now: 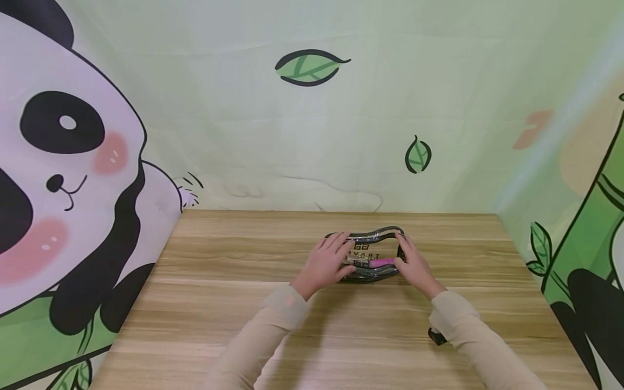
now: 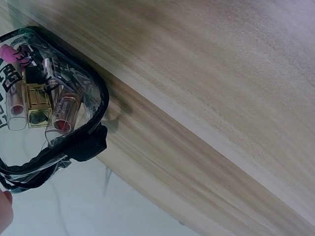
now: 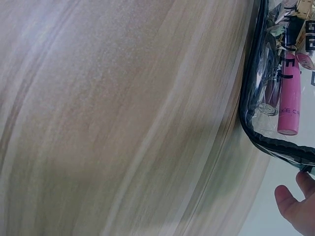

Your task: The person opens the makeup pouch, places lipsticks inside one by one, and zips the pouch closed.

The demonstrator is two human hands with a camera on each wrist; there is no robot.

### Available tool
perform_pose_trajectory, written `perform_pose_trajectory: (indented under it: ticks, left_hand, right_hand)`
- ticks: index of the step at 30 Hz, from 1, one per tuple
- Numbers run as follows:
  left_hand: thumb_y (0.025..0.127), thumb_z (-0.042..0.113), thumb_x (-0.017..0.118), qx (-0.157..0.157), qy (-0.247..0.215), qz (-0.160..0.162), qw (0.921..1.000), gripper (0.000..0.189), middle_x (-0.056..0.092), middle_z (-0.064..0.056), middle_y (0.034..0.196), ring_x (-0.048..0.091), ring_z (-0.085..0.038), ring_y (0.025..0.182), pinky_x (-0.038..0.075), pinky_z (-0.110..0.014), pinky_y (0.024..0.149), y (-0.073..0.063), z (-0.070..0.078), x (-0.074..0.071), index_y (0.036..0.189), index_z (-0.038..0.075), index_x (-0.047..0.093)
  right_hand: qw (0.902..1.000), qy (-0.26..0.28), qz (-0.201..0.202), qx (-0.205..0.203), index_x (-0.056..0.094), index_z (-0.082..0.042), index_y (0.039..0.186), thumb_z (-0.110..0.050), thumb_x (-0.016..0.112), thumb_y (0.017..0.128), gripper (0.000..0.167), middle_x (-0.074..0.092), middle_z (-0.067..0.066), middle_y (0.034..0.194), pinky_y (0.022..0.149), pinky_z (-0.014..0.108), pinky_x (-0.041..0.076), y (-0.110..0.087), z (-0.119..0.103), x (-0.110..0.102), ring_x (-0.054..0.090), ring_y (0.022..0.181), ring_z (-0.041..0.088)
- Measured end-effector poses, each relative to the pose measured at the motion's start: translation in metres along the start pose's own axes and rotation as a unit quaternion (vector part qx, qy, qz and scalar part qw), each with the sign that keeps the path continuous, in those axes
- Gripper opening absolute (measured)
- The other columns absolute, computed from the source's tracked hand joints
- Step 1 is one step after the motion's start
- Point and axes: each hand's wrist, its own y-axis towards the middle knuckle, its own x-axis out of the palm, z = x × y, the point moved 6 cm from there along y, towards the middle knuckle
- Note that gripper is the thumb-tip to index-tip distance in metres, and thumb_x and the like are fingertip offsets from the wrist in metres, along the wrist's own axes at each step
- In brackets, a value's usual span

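Head view: one clear plastic pouch with black piping and black lettering (image 1: 375, 250), on a light wood-grain table (image 1: 209, 303), toward its far edge. Left hand (image 1: 325, 265): fingers spread, laid across the pouch's left end. Right hand (image 1: 417, 271): fingers extended, thumb apart, touching the pouch's right end. Inside, one pink tube (image 1: 382, 262). Both sleeves beige (image 1: 246, 344); one small black object (image 1: 437, 337) at the right cuff. Behind, one pale green panda-and-leaf backdrop (image 1: 219, 108).

Left wrist view: in the pouch, one gold-framed rectangular container (image 2: 39, 103) between clear-ended cosmetic tubes (image 2: 64, 115); one black fabric tab (image 2: 88, 144) at the pouch's rim. Fingertip at lower left, mostly cut off.

Right wrist view: the pink tube lies inside near the pouch's rim; thumb and finger stand separated at the edge.
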Motion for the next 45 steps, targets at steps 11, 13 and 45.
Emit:
perform_pose_trajectory:
  ticks: [11,13,45]
  left_hand:
    - [0.083,0.063,0.034,-0.049,-0.014,-0.096,0.9940,0.077,0.012,-0.005,0.149,0.012,-0.018,0.137,0.020,-0.043,0.108,-0.001,-0.005,0.013,0.142,0.017,0.017]
    - [0.083,0.063,0.034,-0.052,-0.012,-0.090,0.9945,0.076,0.013,-0.004,0.149,0.012,-0.018,0.137,0.022,-0.043,0.108,0.000,-0.005,0.013,0.142,0.017,0.018]
    - [0.088,0.053,0.034,-0.131,-0.030,-0.038,0.9903,0.052,0.043,0.003,0.127,0.039,-0.017,0.119,0.034,-0.037,0.094,0.009,-0.006,0.008,0.127,0.022,0.045]
  right_hand:
    - [0.9977,0.011,0.060,-0.028,0.024,-0.013,0.140,-0.019,0.041,0.089,0.054,0.025,0.018,0.143,0.102,0.052,0.025,-0.003,-0.006,-0.008,0.027,0.129,0.037]
    - [0.9978,0.014,0.061,-0.023,0.023,-0.014,0.140,-0.023,0.040,0.091,0.052,0.025,0.017,0.143,0.101,0.053,0.026,-0.004,-0.006,-0.008,0.028,0.128,0.037]
    - [0.9941,0.047,0.097,0.000,0.044,0.002,0.111,-0.033,0.032,0.095,0.040,0.051,0.019,0.103,0.081,0.041,0.039,0.007,-0.009,-0.018,0.049,0.094,0.031]
